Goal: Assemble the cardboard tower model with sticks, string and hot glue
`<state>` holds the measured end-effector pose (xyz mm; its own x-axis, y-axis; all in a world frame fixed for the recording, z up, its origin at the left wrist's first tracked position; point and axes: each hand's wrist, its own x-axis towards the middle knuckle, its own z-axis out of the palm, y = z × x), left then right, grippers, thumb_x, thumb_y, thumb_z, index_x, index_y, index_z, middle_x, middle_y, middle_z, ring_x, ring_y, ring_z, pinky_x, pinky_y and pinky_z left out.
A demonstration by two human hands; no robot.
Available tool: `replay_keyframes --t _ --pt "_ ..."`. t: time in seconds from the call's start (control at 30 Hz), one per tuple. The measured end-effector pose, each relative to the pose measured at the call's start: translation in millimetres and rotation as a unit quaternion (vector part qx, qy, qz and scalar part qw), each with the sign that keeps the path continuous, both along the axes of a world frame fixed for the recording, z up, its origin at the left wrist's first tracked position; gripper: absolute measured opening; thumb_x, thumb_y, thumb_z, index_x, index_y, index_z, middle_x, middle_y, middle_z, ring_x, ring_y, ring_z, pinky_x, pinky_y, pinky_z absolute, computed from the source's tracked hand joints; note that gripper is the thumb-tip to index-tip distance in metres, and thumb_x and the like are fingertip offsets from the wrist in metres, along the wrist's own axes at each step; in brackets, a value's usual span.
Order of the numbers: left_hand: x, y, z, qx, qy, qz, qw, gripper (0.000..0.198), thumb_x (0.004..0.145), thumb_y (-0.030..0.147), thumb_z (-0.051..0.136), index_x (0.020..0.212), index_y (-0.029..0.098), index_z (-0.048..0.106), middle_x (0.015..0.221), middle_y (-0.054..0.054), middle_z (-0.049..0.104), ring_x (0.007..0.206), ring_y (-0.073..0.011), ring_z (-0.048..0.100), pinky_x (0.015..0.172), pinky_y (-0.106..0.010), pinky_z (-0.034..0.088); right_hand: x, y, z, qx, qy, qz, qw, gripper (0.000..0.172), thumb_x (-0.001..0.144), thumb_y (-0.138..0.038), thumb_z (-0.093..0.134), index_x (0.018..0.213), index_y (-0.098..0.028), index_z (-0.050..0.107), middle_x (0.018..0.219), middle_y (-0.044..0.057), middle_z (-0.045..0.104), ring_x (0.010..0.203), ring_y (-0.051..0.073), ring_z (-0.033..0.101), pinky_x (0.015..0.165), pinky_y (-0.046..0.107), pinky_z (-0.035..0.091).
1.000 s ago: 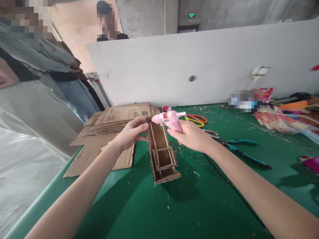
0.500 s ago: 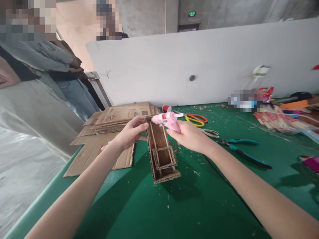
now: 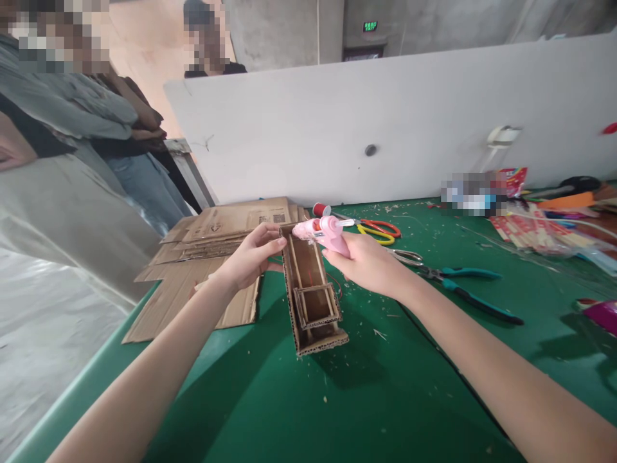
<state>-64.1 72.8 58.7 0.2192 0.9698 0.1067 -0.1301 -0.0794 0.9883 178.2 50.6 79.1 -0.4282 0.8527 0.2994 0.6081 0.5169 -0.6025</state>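
Note:
A long, narrow cardboard box (image 3: 290,302) with wooden sticks along its inside and a smaller square frame (image 3: 319,321) near its closer end stands over the green table. My left hand (image 3: 258,257) grips the far left edge of the box, thumb on the rim. In my right hand (image 3: 354,257) is a pink glue gun (image 3: 328,233), its front end at the far end of the box, where the nozzle tip is hard to make out. A thin red wire (image 3: 339,283) shows beside the box.
Cardboard sheets (image 3: 222,225) lie at the left. Beyond my right hand are a red spool (image 3: 319,209), scissors (image 3: 378,231) and teal-handled pliers (image 3: 472,296). A black cord (image 3: 448,360) runs under my right arm. A white panel (image 3: 299,135) borders the back; people stand at the left.

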Motion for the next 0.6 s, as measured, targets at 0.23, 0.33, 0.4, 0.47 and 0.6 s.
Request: replay_keyframes --t 0.23,0.33,0.4,0.47,0.6 --pt "-0.1 0.2 -0.9 0.006 -0.003 -0.006 1.000 0.042 0.070 0.035 0.085 0.098 0.022 0.057 0.099 0.000 0.060 0.075 -0.0099 0.063 0.050 -0.015 0.056 1.1 2.3 -4.0 0.001 -0.003 -0.006 1.000 0.021 0.092 -0.038 0.047 0.086 -0.021 0.058 0.063 -0.001 0.058 0.051 0.012 0.045 0.051 0.031 0.032" --pt "0.0 0.3 -0.9 0.007 -0.002 -0.007 1.000 0.042 0.070 0.036 0.085 0.098 0.022 0.057 0.098 0.001 0.059 0.076 -0.0103 0.063 0.049 -0.015 0.056 1.6 2.7 -6.4 0.010 0.006 0.005 1.000 0.020 0.092 -0.036 0.047 0.081 -0.020 0.052 0.066 0.000 0.058 0.055 0.012 0.047 0.053 0.030 0.033" --pt "0.0 0.1 -0.5 0.009 -0.001 -0.009 1.000 0.041 0.070 0.036 0.084 0.098 0.022 0.058 0.098 0.001 0.059 0.077 -0.0107 0.062 0.051 -0.017 0.058 1.5 3.0 -8.0 0.012 0.012 0.007 1.000 0.019 0.092 -0.035 0.047 0.080 -0.021 0.051 0.066 0.000 0.058 0.055 0.011 0.047 0.053 0.030 0.033" --pt "0.0 -0.1 0.1 0.011 0.000 -0.012 1.000 0.040 0.071 0.035 0.084 0.098 0.022 0.058 0.097 0.001 0.059 0.078 -0.0111 0.062 0.054 -0.019 0.059 1.3 3.4 -9.2 0.009 0.014 0.004 1.000 0.019 0.092 -0.036 0.048 0.080 -0.021 0.050 0.064 -0.001 0.056 0.053 0.011 0.045 0.051 0.030 0.032" --pt "-0.3 -0.3 0.2 0.016 0.002 -0.015 1.000 0.038 0.072 0.036 0.083 0.098 0.023 0.058 0.096 0.001 0.058 0.079 -0.0113 0.061 0.052 -0.017 0.057 1.6 2.8 -10.1 -0.004 0.025 0.007 1.000 0.019 0.092 -0.036 0.048 0.082 -0.021 0.053 0.062 -0.001 0.056 0.052 0.011 0.045 0.052 0.030 0.034"
